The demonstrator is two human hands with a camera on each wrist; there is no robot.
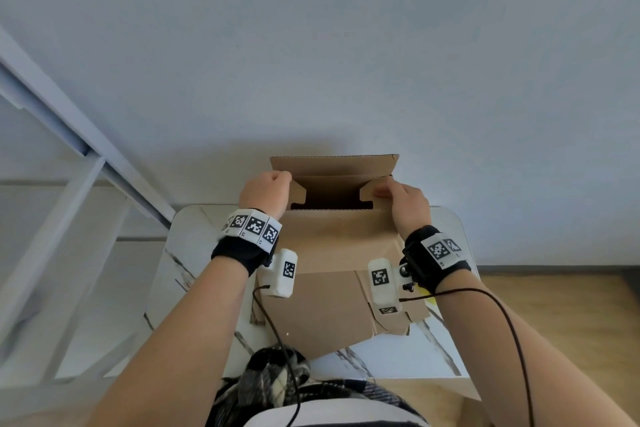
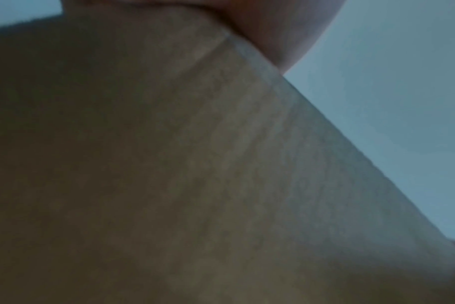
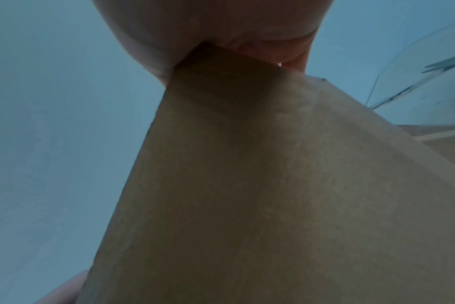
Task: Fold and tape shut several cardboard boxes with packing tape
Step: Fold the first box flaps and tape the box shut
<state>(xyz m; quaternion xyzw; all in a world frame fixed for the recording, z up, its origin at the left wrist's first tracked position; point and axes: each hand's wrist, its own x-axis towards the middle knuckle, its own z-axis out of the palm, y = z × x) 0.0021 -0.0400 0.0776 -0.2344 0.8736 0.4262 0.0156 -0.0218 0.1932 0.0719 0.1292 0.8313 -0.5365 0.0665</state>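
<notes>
A brown cardboard box stands on a small white marbled table with its top open and its far flap upright. My left hand grips the left side flap, fingers curled over its edge. My right hand pinches the right side flap, which leans inward. Both wrist views are filled with close, blurred cardboard, with part of a palm above it. No tape is in view.
A plain pale wall rises right behind the box. A white frame with shelves stands to the left. Wooden floor shows at the right. Cables hang from both wrist cameras near my lap.
</notes>
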